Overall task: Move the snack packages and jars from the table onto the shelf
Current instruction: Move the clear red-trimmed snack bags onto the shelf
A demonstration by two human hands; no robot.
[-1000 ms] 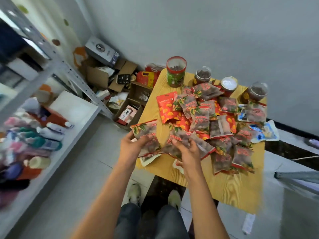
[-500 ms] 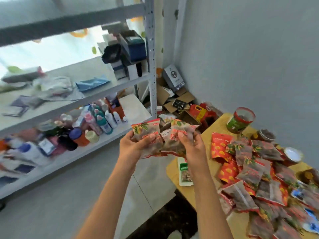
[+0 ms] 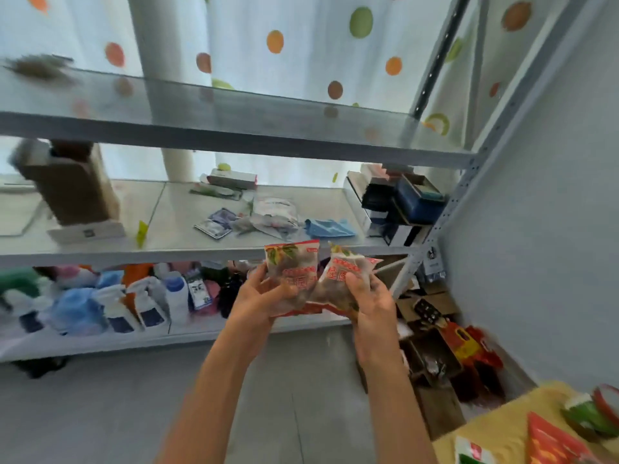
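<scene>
Both hands hold snack packages before the shelf: the left hand (image 3: 264,296) clamps one package (image 3: 290,269), the right hand (image 3: 363,298) a bundle (image 3: 341,277) at its 3 o'clock. The slick, loosely stacked bags could slip floorward.

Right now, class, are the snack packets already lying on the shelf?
No, both hands, left and right, hold the snack packets in the air in front of the shelf.
</scene>
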